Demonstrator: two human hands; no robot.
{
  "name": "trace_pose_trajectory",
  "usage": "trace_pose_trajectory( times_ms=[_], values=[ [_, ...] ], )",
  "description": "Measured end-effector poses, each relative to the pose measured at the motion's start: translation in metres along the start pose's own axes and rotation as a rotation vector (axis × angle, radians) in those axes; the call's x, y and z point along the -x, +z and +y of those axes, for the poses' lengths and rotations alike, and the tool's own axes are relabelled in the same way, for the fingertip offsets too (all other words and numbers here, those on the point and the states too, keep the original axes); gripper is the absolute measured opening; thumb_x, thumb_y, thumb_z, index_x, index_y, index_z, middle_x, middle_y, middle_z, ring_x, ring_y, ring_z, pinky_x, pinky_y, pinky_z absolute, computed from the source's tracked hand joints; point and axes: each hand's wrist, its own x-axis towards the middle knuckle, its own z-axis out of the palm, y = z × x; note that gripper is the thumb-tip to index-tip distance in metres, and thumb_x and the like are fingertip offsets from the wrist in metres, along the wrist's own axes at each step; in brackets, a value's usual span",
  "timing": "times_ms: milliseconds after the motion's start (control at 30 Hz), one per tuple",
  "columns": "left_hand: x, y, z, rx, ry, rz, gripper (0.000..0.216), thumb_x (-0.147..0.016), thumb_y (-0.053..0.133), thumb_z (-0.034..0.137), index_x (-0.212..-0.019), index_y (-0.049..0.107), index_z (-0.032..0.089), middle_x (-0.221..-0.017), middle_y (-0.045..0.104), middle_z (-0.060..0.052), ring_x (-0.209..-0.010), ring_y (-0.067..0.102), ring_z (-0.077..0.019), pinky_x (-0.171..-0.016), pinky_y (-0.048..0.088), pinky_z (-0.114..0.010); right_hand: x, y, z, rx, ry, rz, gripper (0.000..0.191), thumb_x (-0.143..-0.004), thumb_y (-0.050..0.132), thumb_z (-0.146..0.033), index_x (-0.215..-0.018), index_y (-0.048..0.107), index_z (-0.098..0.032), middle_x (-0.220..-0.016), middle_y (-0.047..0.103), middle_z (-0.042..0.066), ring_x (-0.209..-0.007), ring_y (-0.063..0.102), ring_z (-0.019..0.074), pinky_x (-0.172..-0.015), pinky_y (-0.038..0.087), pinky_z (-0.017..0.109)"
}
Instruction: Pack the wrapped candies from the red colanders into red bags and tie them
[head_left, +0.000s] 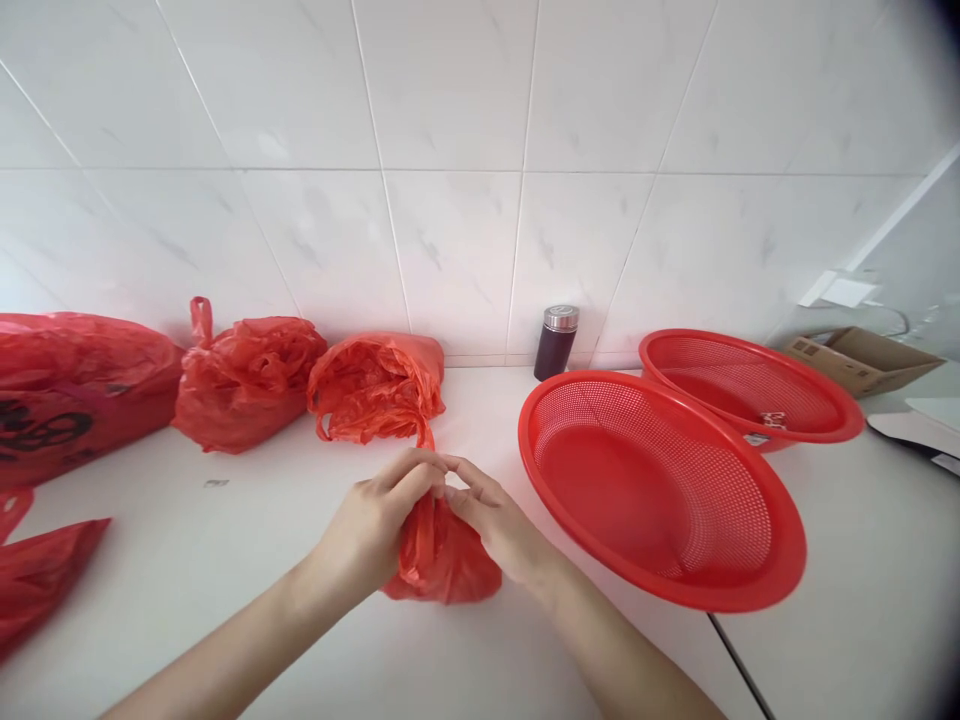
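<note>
A small red plastic bag (450,565) sits on the white table in front of me, its neck gathered upward. My left hand (397,500) is closed around the gathered neck from the left. From the right, my right hand (487,510) pinches the same neck, its fingertips meeting those of the left. The exact hold of the fingertips on the plastic is partly hidden. Just behind my hands lies another red plastic bag (409,370), its crumpled mouth facing me.
More red bags stand to the left: a knotted bag (247,380), a large printed bag (97,380) and a flatter bag (45,575). On the right are a red basket (622,490), a second basket (720,375) and a cardboard box (840,375). A dark flask (555,350) stands near the tiled wall.
</note>
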Motion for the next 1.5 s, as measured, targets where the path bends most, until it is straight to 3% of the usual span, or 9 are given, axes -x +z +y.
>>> trace_pose_trajectory(
  times_ms=[167, 333, 533, 633, 767, 933, 1033, 1233, 1500],
  values=[
    [0.011, 0.003, -0.003, -0.027, 0.042, 0.009, 0.028, -0.088, 0.041, 0.009, -0.109, 0.052, 0.026, -0.110, 0.059, -0.004, -0.081, 0.063, -0.0130, -0.065, 0.050, -0.022, 0.001, -0.002, 0.005, 0.027, 0.069, 0.027, 0.006, -0.087, 0.052, -0.022, -0.087, 0.057, -0.020, -0.082, 0.056, -0.001, -0.073, 0.054, 0.0112, -0.070, 0.044, 0.025],
    [0.017, 0.006, -0.005, 0.125, -0.078, 0.001, 0.031, -0.093, 0.043, 0.017, -0.122, 0.051, 0.027, -0.112, 0.061, -0.005, -0.093, 0.063, -0.0154, -0.078, 0.052, -0.025, -0.004, 0.001, 0.020, 0.262, -0.352, 0.386, 0.010, -0.086, 0.043, -0.014, -0.082, 0.041, -0.023, -0.085, 0.056, -0.003, -0.074, 0.056, 0.0115, -0.071, 0.048, 0.027],
    [0.028, 0.001, -0.021, 0.080, -0.214, 0.012, 0.035, -0.087, 0.039, 0.012, -0.112, 0.059, 0.026, -0.114, 0.062, -0.005, -0.099, 0.061, -0.0178, -0.081, 0.049, -0.027, -0.002, 0.000, 0.025, 0.707, -0.440, 0.359, 0.027, -0.079, 0.034, -0.002, -0.083, 0.053, -0.020, -0.078, 0.058, -0.001, -0.069, 0.053, 0.0117, -0.064, 0.042, 0.023],
    [0.045, -0.003, -0.042, 0.070, -0.436, -0.092, 0.027, -0.073, 0.036, 0.006, -0.084, 0.053, 0.024, -0.082, 0.063, 0.001, -0.071, 0.057, -0.0152, -0.064, 0.046, -0.025, 0.004, -0.013, 0.032, 0.859, -0.468, 0.409, 0.033, -0.078, 0.033, -0.001, -0.084, 0.059, -0.019, -0.080, 0.060, 0.001, -0.073, 0.055, 0.0126, -0.065, 0.042, 0.023],
    [0.073, -0.008, -0.062, 0.080, -0.632, -0.149, 0.016, -0.066, 0.033, 0.009, -0.071, 0.032, 0.025, -0.061, 0.051, 0.006, -0.057, 0.042, -0.0144, -0.055, 0.037, -0.024, 0.009, -0.042, 0.055, 1.055, -0.354, 0.517, 0.031, -0.076, 0.034, 0.000, -0.078, 0.058, -0.019, -0.076, 0.057, 0.001, -0.070, 0.052, 0.0128, -0.061, 0.037, 0.022],
    [0.086, -0.011, -0.065, 0.157, -0.720, -0.244, 0.014, -0.065, 0.037, 0.012, -0.070, 0.038, 0.025, -0.069, 0.060, 0.004, -0.060, 0.047, -0.0151, -0.053, 0.038, -0.024, 0.000, -0.067, 0.080, 1.141, -0.244, 0.542, 0.023, -0.075, 0.036, -0.002, -0.064, 0.044, -0.020, -0.065, 0.045, -0.001, -0.059, 0.040, 0.0130, -0.054, 0.027, 0.025],
    [0.080, -0.008, -0.063, 0.227, -0.775, -0.173, 0.009, -0.078, 0.041, 0.022, -0.071, 0.045, 0.024, -0.071, 0.060, 0.002, -0.064, 0.054, -0.0166, -0.059, 0.047, -0.026, -0.007, -0.071, 0.081, 1.139, -0.210, 0.550, 0.022, -0.077, 0.035, -0.004, -0.064, 0.042, -0.020, -0.065, 0.045, -0.001, -0.058, 0.039, 0.0130, -0.055, 0.026, 0.026],
    [0.055, 0.025, -0.062, 0.304, -0.851, 0.155, 0.038, -0.092, 0.032, 0.054, -0.088, 0.054, 0.024, -0.088, 0.064, -0.002, -0.080, 0.060, -0.0193, -0.072, 0.051, -0.031, -0.009, -0.053, 0.061, 1.075, -0.210, 0.541, 0.018, -0.090, 0.033, -0.019, -0.077, 0.045, -0.022, -0.074, 0.051, -0.001, -0.067, 0.048, 0.0141, -0.061, 0.035, 0.025],
    [0.028, 0.065, -0.068, 0.247, -0.739, 0.160, 0.035, -0.094, 0.030, 0.049, -0.074, 0.043, 0.024, -0.061, 0.050, 0.004, -0.058, 0.048, -0.0151, -0.060, 0.042, -0.026, -0.008, -0.023, 0.078, 1.133, -0.072, 0.339, 0.037, -0.092, 0.042, -0.059, -0.099, 0.049, -0.023, -0.072, 0.064, -0.001, -0.062, 0.059, 0.0168, -0.056, 0.032, 0.025]
  ],
)
